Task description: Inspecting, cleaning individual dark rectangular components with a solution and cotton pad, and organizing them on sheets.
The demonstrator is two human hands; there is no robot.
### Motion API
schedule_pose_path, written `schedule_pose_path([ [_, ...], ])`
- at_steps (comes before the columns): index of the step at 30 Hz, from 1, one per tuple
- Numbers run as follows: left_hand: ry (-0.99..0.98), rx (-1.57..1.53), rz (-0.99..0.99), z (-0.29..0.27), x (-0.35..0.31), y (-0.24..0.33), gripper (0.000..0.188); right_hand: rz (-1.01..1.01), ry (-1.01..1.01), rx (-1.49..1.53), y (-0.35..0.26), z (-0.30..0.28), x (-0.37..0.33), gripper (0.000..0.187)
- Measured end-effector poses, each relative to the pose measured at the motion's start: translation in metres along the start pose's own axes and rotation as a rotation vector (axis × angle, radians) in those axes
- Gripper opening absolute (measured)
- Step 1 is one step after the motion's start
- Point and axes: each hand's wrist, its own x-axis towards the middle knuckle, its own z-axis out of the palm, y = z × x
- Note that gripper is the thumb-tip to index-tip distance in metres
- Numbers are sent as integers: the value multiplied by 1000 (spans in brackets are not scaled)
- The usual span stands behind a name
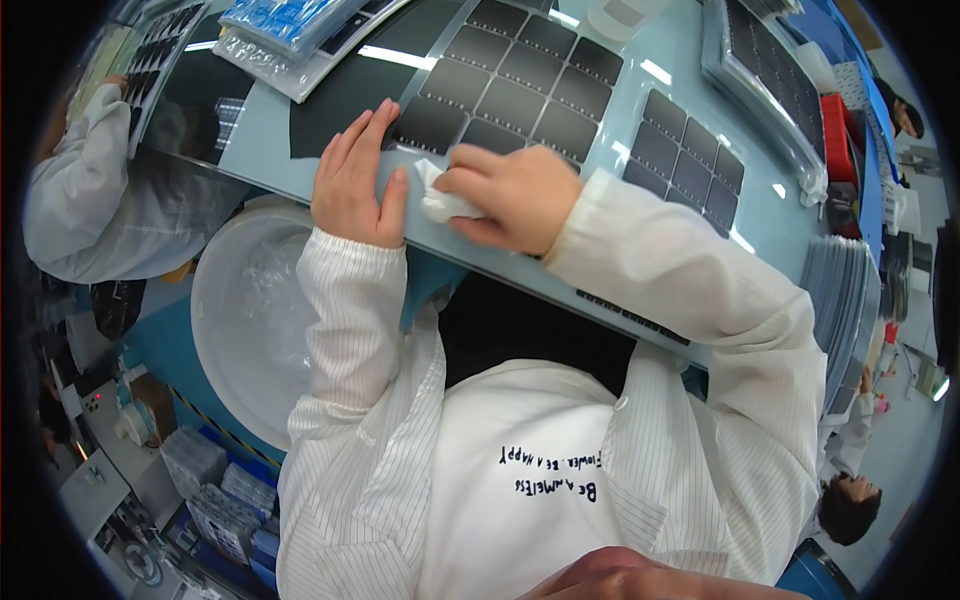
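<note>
My right hand (pixel 520 195) is closed on a crumpled white wipe (pixel 440 198), which lies against the work surface at the near left corner of a grid of dark rectangular panels (pixel 510 92). Slight blur softens this hand. Just left of the wipe, my left hand (pixel 362 185) lies flat with fingers stretched and thumb apart. Its fingertips reach the left edge of the panel grid and a plain black sheet (pixel 340 110). To the right of my right hand lies a second, smaller grid of dark panels (pixel 685 155) on the pale table (pixel 625 140).
A white round bin (pixel 215 310) with clear plastic film inside stands below the table's left edge. Plastic-wrapped packs (pixel 285 45) sit at the far left, more wrapped panels (pixel 765 80) at the far right. Stacked sheets (pixel 840 310) stand right. A co-worker's sleeve (pixel 85 200) is at left.
</note>
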Motion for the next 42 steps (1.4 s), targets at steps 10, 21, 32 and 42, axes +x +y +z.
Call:
schedule_pose_path([
  [10, 116, 53, 48, 18, 4, -13, 53, 414, 288, -63, 28, -1, -24, 37],
  [21, 124, 136, 38, 27, 12, -18, 51, 620, 499, -300, 46, -12, -9, 26],
  [32, 102, 182, 19, 29, 9, -25, 50, 496, 354, -220, 24, -5, -51, 39],
  [42, 63, 134, 22, 29, 11, -41, 49, 543, 344, -277, 17, -1, -94, 32],
])
